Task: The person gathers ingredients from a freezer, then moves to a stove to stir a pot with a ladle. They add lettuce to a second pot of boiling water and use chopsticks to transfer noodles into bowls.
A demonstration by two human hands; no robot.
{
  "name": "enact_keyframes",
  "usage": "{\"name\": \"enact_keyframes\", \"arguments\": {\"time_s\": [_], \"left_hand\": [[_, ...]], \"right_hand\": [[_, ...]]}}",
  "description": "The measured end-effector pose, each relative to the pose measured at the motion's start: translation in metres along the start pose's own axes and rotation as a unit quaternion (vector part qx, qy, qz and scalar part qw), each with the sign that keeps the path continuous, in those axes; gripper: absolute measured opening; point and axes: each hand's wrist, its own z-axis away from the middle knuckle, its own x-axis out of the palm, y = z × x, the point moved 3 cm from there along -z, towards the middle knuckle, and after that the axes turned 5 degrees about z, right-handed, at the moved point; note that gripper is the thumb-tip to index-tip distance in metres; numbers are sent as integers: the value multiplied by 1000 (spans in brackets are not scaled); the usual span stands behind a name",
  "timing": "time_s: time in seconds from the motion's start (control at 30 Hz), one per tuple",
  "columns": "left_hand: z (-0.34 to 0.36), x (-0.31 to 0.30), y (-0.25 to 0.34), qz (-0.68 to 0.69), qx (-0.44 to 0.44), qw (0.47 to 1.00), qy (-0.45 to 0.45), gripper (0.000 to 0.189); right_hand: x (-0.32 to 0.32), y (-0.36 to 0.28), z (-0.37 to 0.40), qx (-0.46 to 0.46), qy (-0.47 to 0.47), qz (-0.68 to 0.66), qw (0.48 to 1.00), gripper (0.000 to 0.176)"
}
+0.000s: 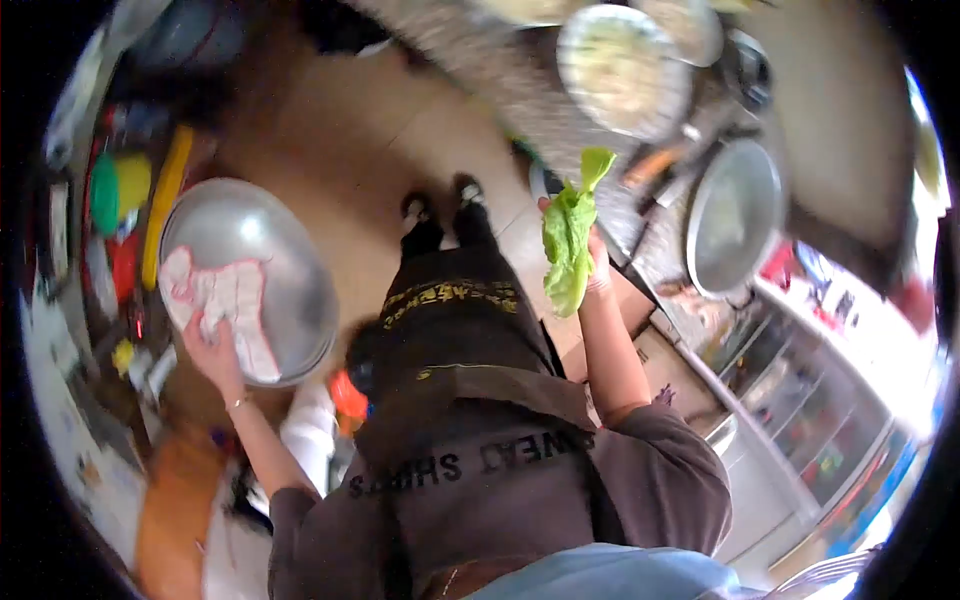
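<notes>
In my left hand (212,350) is a white cloth (232,300) with red edging, fingers closed on it at the near rim of a large metal basin (285,225). The cloth drapes over the left part of that basin, and whether the fingers also grip the rim I cannot tell. My right hand (598,255) is closed around a green lettuce leaf (568,245), held up beside the counter, with the leaf covering most of the fingers.
On the counter (500,75) to the right stand a white bowl of pale food (622,72) and a large metal pot (735,218). A knife with an orange handle (650,167) lies between them. A glass-fronted cabinet (810,390) stands at lower right; an orange stool-like piece (178,500) is lower left.
</notes>
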Motion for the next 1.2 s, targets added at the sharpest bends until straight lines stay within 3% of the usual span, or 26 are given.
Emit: {"name": "enact_keyframes", "arguments": {"time_s": [0.1,0.13,0.2,0.27,0.3,0.4,0.43,0.67,0.73,0.9,0.93,1.0,1.13,1.2], "left_hand": [[-22,-2,24,-58,46,997,-10,42],[-27,0,32,-74,71,995,-2,42],[-44,7,34,-65,122,990,13,41],[-48,0,71,-52,129,990,16,40],[-49,-4,89,-44,145,988,21,40],[-49,-12,134,-34,178,983,26,40],[-51,-12,146,-31,173,984,22,39],[-54,-7,199,-24,193,980,44,40],[-51,-8,211,-42,190,980,50,40],[-36,-6,236,-77,166,982,55,40],[-35,-6,235,-86,157,982,55,41],[-36,-6,235,-96,149,983,57,42],[-28,-6,246,-94,137,984,60,43],[-26,-3,246,-91,135,985,62,43]], "right_hand": [[-55,-76,55,-185,58,-38,980,53],[-65,-111,77,-207,123,-14,970,35],[-102,-158,110,-272,292,61,915,34],[-152,-192,134,-329,364,86,867,32],[-175,-207,143,-366,355,72,857,36],[-228,-246,177,-372,443,86,811,49],[-232,-253,185,-352,465,11,812,54],[-305,-289,207,-395,421,-12,817,31],[-312,-293,215,-380,424,60,820,25],[-362,-289,209,-354,466,179,791,29],[-361,-288,213,-351,467,177,792,29],[-333,-293,220,-336,456,300,767,34],[-338,-289,217,-345,427,273,790,35],[-352,-285,214,-373,457,196,784,34]]}}
